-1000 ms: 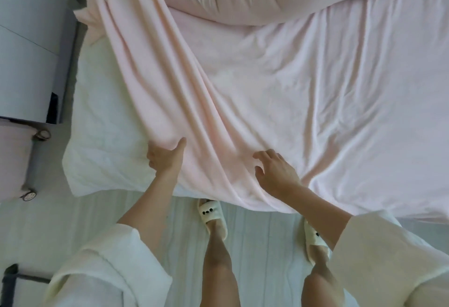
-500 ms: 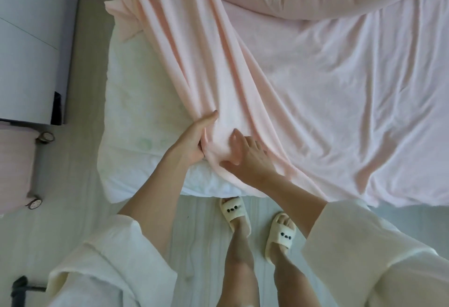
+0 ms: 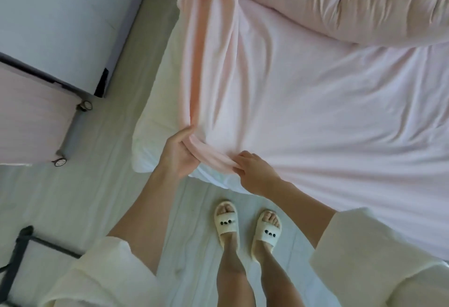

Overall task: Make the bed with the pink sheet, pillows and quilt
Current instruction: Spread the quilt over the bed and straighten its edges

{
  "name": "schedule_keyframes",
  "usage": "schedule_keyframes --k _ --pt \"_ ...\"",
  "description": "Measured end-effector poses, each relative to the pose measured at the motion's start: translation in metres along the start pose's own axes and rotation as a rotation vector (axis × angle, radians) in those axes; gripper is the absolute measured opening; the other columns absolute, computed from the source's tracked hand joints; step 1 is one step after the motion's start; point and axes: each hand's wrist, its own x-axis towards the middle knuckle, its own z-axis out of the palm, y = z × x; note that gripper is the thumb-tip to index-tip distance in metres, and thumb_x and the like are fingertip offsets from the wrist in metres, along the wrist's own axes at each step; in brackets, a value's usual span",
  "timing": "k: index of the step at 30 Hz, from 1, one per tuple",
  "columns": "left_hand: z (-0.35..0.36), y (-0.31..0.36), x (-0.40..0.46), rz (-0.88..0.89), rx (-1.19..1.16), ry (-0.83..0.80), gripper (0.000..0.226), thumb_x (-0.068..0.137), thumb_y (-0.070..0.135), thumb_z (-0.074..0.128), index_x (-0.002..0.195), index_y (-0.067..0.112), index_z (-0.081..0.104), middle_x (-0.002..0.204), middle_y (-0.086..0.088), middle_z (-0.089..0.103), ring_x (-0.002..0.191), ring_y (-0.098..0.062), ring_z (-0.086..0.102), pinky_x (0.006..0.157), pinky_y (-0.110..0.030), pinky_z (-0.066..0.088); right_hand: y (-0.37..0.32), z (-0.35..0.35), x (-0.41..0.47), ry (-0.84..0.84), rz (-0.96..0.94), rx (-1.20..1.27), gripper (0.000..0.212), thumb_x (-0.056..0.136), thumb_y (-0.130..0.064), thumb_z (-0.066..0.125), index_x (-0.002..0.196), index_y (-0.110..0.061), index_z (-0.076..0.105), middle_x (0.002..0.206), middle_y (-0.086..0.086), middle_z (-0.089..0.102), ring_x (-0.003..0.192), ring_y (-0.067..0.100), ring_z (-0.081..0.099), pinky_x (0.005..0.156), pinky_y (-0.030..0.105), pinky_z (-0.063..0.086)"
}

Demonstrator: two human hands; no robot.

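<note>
The pink sheet [image 3: 315, 117] covers most of the bed, wrinkled, with its left edge bunched into long folds that run to the near corner. The white mattress [image 3: 158, 102] shows bare along the left side and at that corner. My left hand [image 3: 178, 153] grips the bunched sheet edge at the corner. My right hand [image 3: 255, 173] pinches the same edge just to the right, at the bed's near side. A pink quilt [image 3: 352, 0] lies crumpled at the far right of the bed. No pillow is in view.
A pale cabinet [image 3: 60, 27] stands left of the bed, with a pink wheeled unit [image 3: 34, 117] beside it. A dark frame [image 3: 21, 253] sits at the lower left. My slippered feet [image 3: 247, 226] stand on the pale floor near the bed's corner.
Both hands have gone from pressing the folds together to gripping the sheet's edge and drawing it toward the near corner. The view has shifted left and I have stepped sideways.
</note>
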Motion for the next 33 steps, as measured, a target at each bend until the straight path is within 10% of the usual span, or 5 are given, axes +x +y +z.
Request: schedule_keyframes --k 7,16,25,33 --pt "-0.01 0.053 -0.015 0.183 -0.046 0.005 0.029 0.094 0.022 0.046 0.088 0.015 0.074 0.101 -0.003 0.069 0.1 -0.019 0.065 0.086 -0.03 0.052 -0.015 0.018 -0.007 -0.052 0.123 -0.138 0.047 0.095 -0.013 0.037 0.14 -0.028 0.034 0.133 -0.002 0.045 0.121 0.023 0.042 0.091 0.035 0.04" --pt "-0.128 0.068 -0.066 0.091 -0.038 0.245 0.03 0.096 0.019 0.041 0.089 0.014 0.07 0.078 -0.003 0.074 0.072 -0.017 0.071 0.067 -0.03 0.057 -0.075 0.076 0.001 0.047 0.313 -0.281 0.03 0.088 -0.006 0.039 0.117 -0.012 0.048 0.119 0.008 0.048 0.11 0.027 0.044 0.082 0.034 0.042" --pt "-0.275 0.059 -0.075 -0.018 0.019 0.431 0.027 0.091 0.024 0.058 0.115 0.013 0.064 0.104 -0.005 0.07 0.092 -0.02 0.068 0.077 -0.033 0.057 -0.136 0.144 0.046 0.001 0.287 -0.255 0.028 0.093 -0.009 0.037 0.118 -0.015 0.05 0.126 0.008 0.045 0.114 0.028 0.043 0.09 0.038 0.041" --pt "-0.335 0.029 -0.068 0.001 0.069 0.883 0.028 0.084 0.003 0.065 0.066 0.011 0.045 0.067 -0.002 0.049 0.055 -0.011 0.049 0.042 -0.017 0.04 -0.144 0.188 0.074 -0.257 0.196 -0.168 0.06 0.096 -0.021 0.036 0.149 -0.033 0.011 0.159 0.0 -0.003 0.146 0.028 0.002 0.115 0.05 0.022"
